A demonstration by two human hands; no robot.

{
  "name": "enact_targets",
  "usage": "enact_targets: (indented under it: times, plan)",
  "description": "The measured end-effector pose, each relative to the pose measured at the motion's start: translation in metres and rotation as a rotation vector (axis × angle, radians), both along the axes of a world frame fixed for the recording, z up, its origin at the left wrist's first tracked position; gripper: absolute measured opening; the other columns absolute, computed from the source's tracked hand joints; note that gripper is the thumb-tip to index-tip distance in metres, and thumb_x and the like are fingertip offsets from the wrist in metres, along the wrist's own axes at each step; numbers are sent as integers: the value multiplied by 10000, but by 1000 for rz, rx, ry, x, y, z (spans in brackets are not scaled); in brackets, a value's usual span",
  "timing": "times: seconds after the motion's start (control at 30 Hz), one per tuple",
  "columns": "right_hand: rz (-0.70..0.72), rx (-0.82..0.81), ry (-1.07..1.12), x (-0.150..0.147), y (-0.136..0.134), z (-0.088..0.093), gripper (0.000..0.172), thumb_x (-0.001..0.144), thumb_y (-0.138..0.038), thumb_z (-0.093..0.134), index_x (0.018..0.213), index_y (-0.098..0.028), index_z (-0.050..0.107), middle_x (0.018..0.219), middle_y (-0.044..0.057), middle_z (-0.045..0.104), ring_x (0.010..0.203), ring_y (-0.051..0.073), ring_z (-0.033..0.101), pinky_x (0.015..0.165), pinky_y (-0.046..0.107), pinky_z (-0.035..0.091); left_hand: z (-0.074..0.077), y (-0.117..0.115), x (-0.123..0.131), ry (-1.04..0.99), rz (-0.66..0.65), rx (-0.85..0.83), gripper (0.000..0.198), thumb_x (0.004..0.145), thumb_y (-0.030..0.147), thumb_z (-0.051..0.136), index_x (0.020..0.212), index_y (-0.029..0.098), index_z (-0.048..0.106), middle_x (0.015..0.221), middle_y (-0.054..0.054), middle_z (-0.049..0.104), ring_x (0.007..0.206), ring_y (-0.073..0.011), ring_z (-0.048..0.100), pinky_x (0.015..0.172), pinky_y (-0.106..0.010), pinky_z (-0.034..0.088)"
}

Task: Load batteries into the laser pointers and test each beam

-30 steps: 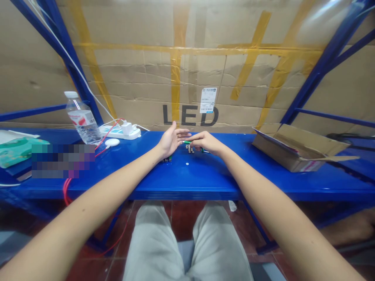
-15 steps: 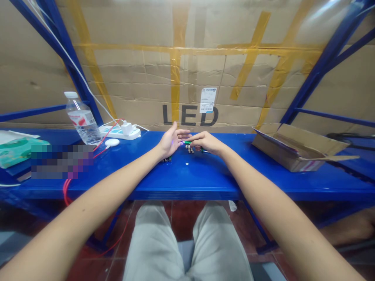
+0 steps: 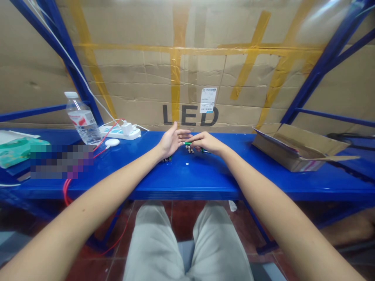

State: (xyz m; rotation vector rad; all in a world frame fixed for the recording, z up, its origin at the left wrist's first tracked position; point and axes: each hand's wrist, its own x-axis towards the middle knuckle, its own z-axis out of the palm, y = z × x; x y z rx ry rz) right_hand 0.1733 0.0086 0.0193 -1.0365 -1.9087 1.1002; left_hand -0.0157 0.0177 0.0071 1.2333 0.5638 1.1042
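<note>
My right hand (image 3: 209, 143) pinches a small green flashlight (image 3: 187, 143), with its tip pointing left at my left palm. No light shows at that tip. My left hand (image 3: 171, 142) is raised on its edge, fingers stretched out and apart, holding nothing. Beneath the hands is a cluster of small metallic-ended pieces (image 3: 190, 149) on the blue table (image 3: 187, 177). Several dark and green pieces (image 3: 168, 159) lie by my left wrist, partly hidden by it. Another green piece with a metal end (image 3: 206, 151) shows under my right hand, partly covered.
An open cardboard box (image 3: 295, 150) stands on the right. To the left are a water bottle (image 3: 83, 123), a white power strip (image 3: 133, 134), a white round puck (image 3: 112, 143), red cable (image 3: 66, 191) and a green packet (image 3: 20, 150). A large carton (image 3: 140, 86) rises behind.
The purple glow at the flashlight's tip has gone out. Both hands have stayed almost where they were.
</note>
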Motion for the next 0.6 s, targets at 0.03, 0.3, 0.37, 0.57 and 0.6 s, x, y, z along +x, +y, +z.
enact_targets:
  times: [0.03, 0.3, 0.37, 0.57, 0.6]
  plan:
    - [-1, 1, -7, 0, 0, 0, 354, 655, -150, 662, 977, -105, 804, 557, 9, 611, 512, 112, 459, 524, 277, 382, 0, 0, 0, 0, 1, 0, 721, 872, 736, 424, 975, 91, 730, 1005, -189, 718, 1030, -304, 649, 892, -387, 494]
    - [-28, 26, -38, 1, -3, 4, 366, 645, -156, 643, 968, -128, 813, 544, -1, 608, 509, 103, 441, 518, 266, 355, 0, -1, 1, 17, 8, 14, 704, 861, 741, 433, 956, 109, 727, 999, -187, 723, 1050, -312, 643, 892, -400, 492]
    - [-34, 27, -43, 0, -5, 5, 374, 643, -152, 635, 971, -126, 813, 531, -6, 596, 507, 102, 435, 515, 264, 347, 1, -1, 1, 29, 13, 15, 709, 856, 749, 430, 959, 113, 726, 1003, -185, 723, 1054, -313, 643, 886, -399, 495]
    - [-21, 29, -39, 1, -4, 4, 380, 665, -214, 664, 1001, -99, 799, 538, -4, 589, 503, 97, 427, 512, 264, 338, 2, -1, 0, 38, 7, 6, 721, 856, 755, 423, 959, 108, 723, 1007, -186, 720, 1049, -305, 645, 888, -386, 492]
    - [-19, 34, -36, 1, -4, 4, 379, 667, -229, 674, 999, -96, 798, 542, -4, 588, 503, 96, 423, 509, 264, 333, 2, -1, 0, 36, 7, 5, 721, 856, 754, 424, 958, 106, 722, 1005, -187, 720, 1047, -305, 646, 891, -387, 491]
